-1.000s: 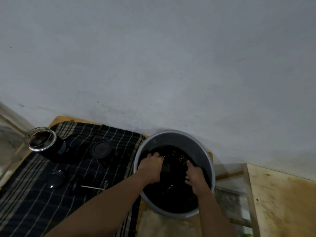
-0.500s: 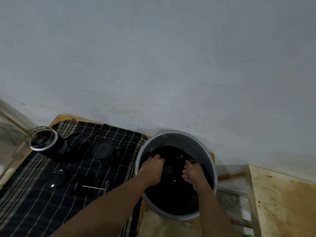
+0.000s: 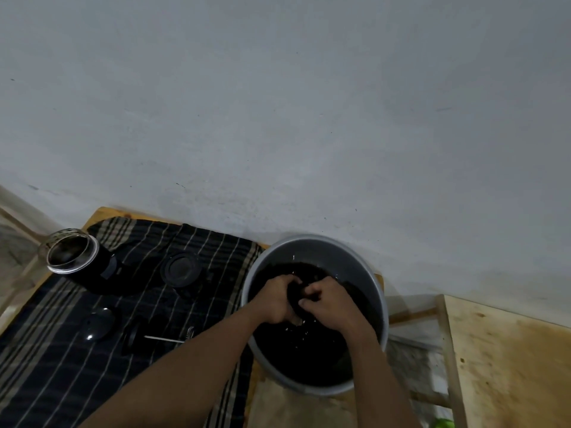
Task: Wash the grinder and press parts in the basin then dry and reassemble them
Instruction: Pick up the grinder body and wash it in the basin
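left hand [image 3: 274,301], right hand [image 3: 332,302] drawn together, gripping dark part [image 3: 295,294] in basin [image 3: 312,245]

one camera sits on the person's head. it looks forward and down, close over the basin [image 3: 340,257], facing the wall [image 3: 278,118].

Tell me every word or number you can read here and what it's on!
None: no word, number or logo is readable.
The glass carafe, round black lid, grey basin and striped cloth show no print.
The dark part gripped by the left hand and right hand is too murky to check.
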Demonstrator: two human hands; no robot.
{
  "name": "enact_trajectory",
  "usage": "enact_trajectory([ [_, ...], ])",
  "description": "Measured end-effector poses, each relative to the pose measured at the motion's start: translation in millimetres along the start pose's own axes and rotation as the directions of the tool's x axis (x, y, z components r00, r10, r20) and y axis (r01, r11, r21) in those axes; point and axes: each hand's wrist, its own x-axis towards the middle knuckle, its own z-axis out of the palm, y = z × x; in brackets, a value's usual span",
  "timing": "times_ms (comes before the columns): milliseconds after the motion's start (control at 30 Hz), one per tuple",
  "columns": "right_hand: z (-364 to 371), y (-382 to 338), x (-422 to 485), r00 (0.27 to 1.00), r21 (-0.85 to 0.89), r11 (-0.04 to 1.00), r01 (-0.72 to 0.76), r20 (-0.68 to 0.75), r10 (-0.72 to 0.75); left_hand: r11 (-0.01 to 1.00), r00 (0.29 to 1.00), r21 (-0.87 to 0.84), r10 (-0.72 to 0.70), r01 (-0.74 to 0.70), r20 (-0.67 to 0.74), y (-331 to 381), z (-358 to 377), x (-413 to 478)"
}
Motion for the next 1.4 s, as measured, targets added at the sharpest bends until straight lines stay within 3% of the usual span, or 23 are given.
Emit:
enact_trajectory([
  [100, -17, -5, -8, 0.997, -0.058, 0.997, 0.045, -0.057, -0.048, 0.927, 0.983, -0.367, -0.016, 0.083, 0.182, 1, -7, -1],
  [200, -26, -6, -10, 0.993, -0.016, 1.000, 0.009, -0.120, -0.011, 0.761, 0.940, -0.624, 0.058, 0.176, 0.336, 9, -12, -8],
  [300, -28, 0, -9, 0.980, 0.282, 0.958, -0.061, -0.163, 0.111, 0.702, 0.936, -0.674, 0.032, 0.230, 0.352, 22, -17, -15],
  [367, -17, 6, -8, 0.953, 0.627, 0.754, -0.196, -0.061, 0.298, 0.762, 0.961, -0.600, -0.100, 0.241, 0.259, 31, -21, -16],
  [433, 2, 17, -5, 0.893, 0.893, 0.335, -0.302, 0.141, 0.428, 0.859, 0.975, -0.468, -0.146, 0.208, 0.166, 40, -28, -18],
  [500, 20, 23, -1, 0.862, 0.956, -0.017, -0.292, 0.271, 0.428, 0.943, 0.985, -0.304, -0.097, 0.137, 0.144, 43, -33, -20],
  [567, 36, 24, 5, 0.857, 0.956, -0.194, -0.221, 0.286, 0.430, 0.978, 0.993, -0.198, -0.041, 0.063, 0.114, 42, -35, -23],
  [600, 42, 24, 7, 0.854, 0.957, -0.224, -0.183, 0.268, 0.446, 0.986, 0.995, -0.166, -0.016, 0.031, 0.095, 40, -33, -23],
  [667, 48, 18, 9, 0.848, 0.964, -0.223, -0.144, 0.237, 0.475, 0.995, 1.000, -0.103, 0.017, -0.015, 0.016, 35, -26, -24],
  [733, 49, 17, 9, 0.847, 0.981, -0.147, -0.127, 0.184, 0.499, 0.997, 0.995, -0.055, 0.054, -0.059, -0.081, 32, -20, -29],
  [767, 48, 18, 8, 0.841, 0.989, -0.069, -0.131, 0.148, 0.520, 0.996, 0.990, -0.041, 0.076, -0.081, -0.116, 32, -18, -31],
  [900, 36, 25, -1, 0.866, 0.851, 0.488, -0.191, -0.088, 0.492, 0.983, 0.971, -0.049, 0.166, -0.177, -0.171, 27, -15, -36],
  [933, 32, 24, -6, 0.874, 0.815, 0.548, -0.189, -0.114, 0.472, 0.979, 0.966, -0.043, 0.188, -0.198, -0.178, 27, -15, -37],
  [1067, 14, 8, -18, 0.841, 0.826, 0.555, -0.096, -0.231, 0.489, 0.974, 0.938, 0.037, 0.225, -0.223, -0.263, 31, -14, -35],
  [1200, 12, 6, -21, 0.901, 0.853, 0.500, -0.149, -0.092, 0.425, 0.968, 0.934, 0.048, 0.249, -0.245, -0.256, 34, -8, -33],
  [1300, 15, 4, -25, 0.883, 0.802, 0.582, -0.136, -0.169, 0.439, 0.966, 0.923, 0.043, 0.258, -0.256, -0.284, 33, -2, -38],
  [1400, 15, -1, -32, 0.913, 0.814, 0.564, -0.135, -0.119, 0.391, 0.972, 0.939, 0.025, 0.233, -0.234, -0.253, 38, -3, -48],
])
